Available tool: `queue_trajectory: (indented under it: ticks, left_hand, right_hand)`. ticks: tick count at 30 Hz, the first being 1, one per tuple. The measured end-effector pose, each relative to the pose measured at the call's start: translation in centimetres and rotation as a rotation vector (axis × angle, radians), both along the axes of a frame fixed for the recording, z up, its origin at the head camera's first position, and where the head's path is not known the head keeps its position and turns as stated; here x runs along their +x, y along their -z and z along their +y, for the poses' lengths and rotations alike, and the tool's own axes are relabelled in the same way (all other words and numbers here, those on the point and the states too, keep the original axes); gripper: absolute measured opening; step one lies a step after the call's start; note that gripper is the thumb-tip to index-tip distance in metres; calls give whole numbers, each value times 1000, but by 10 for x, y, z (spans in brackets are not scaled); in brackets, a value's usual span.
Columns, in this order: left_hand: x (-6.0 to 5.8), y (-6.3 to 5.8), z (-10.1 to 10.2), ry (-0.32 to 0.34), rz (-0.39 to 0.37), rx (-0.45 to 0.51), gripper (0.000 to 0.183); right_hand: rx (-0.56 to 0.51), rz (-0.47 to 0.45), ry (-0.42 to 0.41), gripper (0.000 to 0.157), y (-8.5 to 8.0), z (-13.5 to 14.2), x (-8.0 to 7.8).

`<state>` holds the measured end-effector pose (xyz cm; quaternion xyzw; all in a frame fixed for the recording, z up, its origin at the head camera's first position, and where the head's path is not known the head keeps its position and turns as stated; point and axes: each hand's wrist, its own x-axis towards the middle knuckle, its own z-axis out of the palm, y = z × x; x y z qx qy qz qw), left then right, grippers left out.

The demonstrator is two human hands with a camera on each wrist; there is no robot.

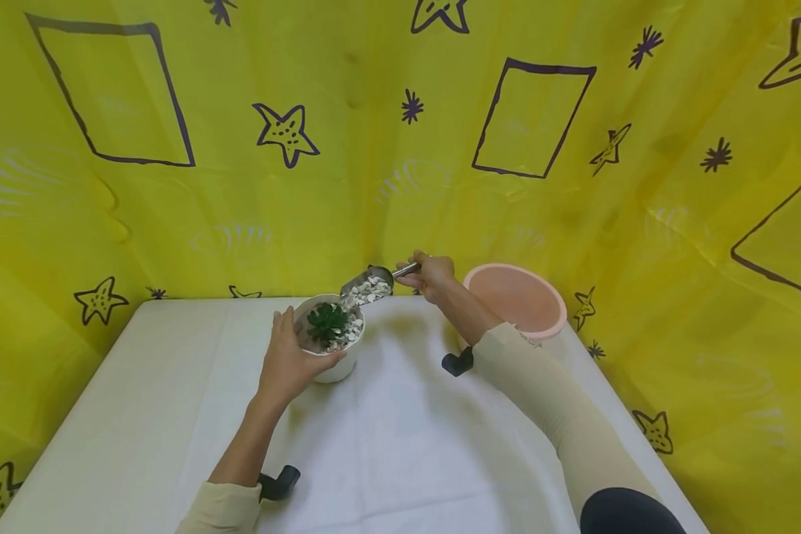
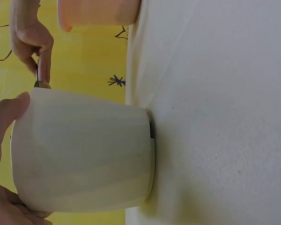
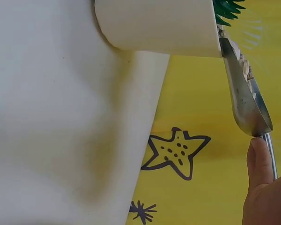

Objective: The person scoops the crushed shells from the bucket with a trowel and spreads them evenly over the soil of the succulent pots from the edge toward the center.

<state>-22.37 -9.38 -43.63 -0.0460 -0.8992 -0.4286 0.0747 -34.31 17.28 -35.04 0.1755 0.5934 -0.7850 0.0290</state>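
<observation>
A white plant pot (image 1: 337, 368) stands on the table with a green succulent (image 1: 327, 322) in it. White pebbles (image 1: 347, 333) cover part of the surface round the plant, mostly on the right side. My left hand (image 1: 294, 361) grips the pot by its rim, thumb at the front and fingers on the far left side. My right hand (image 1: 430, 276) holds a metal scoop (image 3: 246, 101) by its handle. The scoop is loaded with white pebbles and tilts down toward the pot, its tip right at the rim in the right wrist view.
A pink tub (image 1: 515, 300) stands at the back right of the table, behind my right forearm. The white-covered table (image 1: 400, 445) ends at a yellow curtain (image 1: 347, 185) with drawn stars. Black camera mounts (image 1: 279, 483) stick out from both wrists.
</observation>
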Motion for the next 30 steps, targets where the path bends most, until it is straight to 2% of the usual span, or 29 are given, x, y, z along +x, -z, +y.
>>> queue_trajectory:
  ticks: [4,9,16,21,25,30]
  left_hand:
    - [-1,0,-3,21,-2,8,127]
    - [2,0,3,17,0,37,128]
    - [9,-2,26,-133,43,-74,142]
    - [9,-1,35,-195,69,-99,137]
    - [9,-1,34,-193,71,-81,132]
    - [7,-1,28,-145,56,-59,129]
  right_hand:
    - [-7,22,-6,34,1,0,1]
    - [-12,22,-7,25,2,0,2]
    - [-5,6,-9,26,3,1,2]
    - [-14,19,-14,35,3,2,3]
    - [-22,19,-15,36,2,2,3]
    - [-18,16,-2,28,-1,1,5]
